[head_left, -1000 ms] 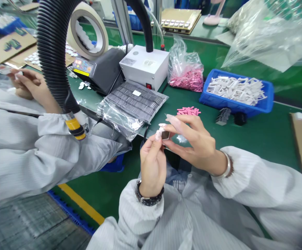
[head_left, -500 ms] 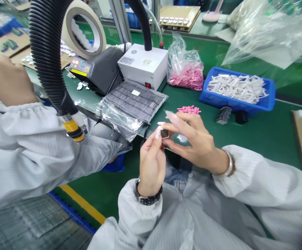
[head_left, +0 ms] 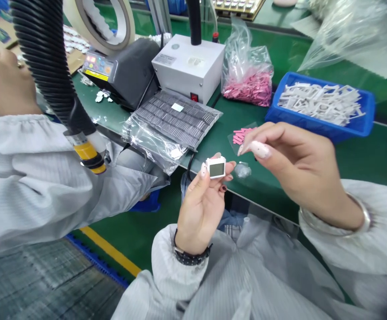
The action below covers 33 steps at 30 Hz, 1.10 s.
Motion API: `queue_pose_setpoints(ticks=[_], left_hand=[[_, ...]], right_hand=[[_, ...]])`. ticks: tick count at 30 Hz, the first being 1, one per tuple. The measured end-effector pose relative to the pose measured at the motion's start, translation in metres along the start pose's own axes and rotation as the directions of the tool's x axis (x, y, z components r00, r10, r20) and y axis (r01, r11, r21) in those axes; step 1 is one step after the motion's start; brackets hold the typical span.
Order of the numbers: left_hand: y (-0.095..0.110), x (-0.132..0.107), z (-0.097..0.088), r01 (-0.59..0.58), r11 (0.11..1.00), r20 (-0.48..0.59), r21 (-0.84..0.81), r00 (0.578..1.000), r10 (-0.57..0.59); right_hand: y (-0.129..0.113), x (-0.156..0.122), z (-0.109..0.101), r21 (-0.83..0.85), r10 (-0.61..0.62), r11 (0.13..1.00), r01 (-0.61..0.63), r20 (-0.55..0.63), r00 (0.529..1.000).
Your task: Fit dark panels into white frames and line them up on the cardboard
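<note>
1. A small white-framed display piece with a grey face is pinched in the left hand, between thumb and fingers, just beyond the worktop's edge.
2. The right hand is held apart, half-curled, nothing seen in its grip.
3. Pink strips are laid on the green worktop.

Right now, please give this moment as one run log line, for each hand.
left hand: holds white rectangular frame with grey window | right hand: empty, near small pink strips
</note>
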<state>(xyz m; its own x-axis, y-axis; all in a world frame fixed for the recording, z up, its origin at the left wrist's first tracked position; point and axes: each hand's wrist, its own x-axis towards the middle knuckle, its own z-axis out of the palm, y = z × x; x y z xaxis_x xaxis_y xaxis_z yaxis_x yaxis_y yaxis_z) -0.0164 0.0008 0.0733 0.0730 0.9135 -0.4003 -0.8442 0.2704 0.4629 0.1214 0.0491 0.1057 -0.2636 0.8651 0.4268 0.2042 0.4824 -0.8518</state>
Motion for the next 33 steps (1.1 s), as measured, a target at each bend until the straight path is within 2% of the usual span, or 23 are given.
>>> queue_pose_setpoints(ticks=[8, 16, 22, 28, 31, 33], left_hand=[[-0.004, -0.004, -0.004, -0.207, 0.972, 0.084, 0.107, 0.976, 0.198], [-0.005, -0.007, -0.003, -0.317, 0.936, 0.133, 0.149, 0.945, 0.299], [-0.006, -0.011, 0.001, -0.354, 0.922, 0.116, 0.158, 0.934, 0.339], [-0.008, -0.015, 0.004, -0.404, 0.897, 0.114, 0.180, 0.914, 0.389], [-0.010, -0.015, 0.001, -0.448, 0.878, 0.160, 0.170, 0.892, 0.424], [-0.012, -0.013, -0.004, -0.517, 0.834, 0.218, 0.194, 0.852, 0.477]], right_hand=[[-0.014, -0.006, -0.003, -0.081, -0.088, 0.991, 0.108, 0.214, 0.973], [-0.015, -0.009, -0.003, -0.132, -0.208, 0.965, 0.225, 0.134, 0.969], [-0.016, -0.011, -0.003, -0.029, -0.230, 0.971, 0.239, 0.178, 0.957], [-0.012, -0.009, -0.001, -0.016, -0.272, 0.960, 0.279, 0.179, 0.945], [-0.007, -0.010, -0.001, -0.027, -0.297, 0.953, 0.302, 0.116, 0.948], [-0.004, -0.011, -0.001, -0.034, -0.296, 0.954, 0.298, 0.062, 0.953]])
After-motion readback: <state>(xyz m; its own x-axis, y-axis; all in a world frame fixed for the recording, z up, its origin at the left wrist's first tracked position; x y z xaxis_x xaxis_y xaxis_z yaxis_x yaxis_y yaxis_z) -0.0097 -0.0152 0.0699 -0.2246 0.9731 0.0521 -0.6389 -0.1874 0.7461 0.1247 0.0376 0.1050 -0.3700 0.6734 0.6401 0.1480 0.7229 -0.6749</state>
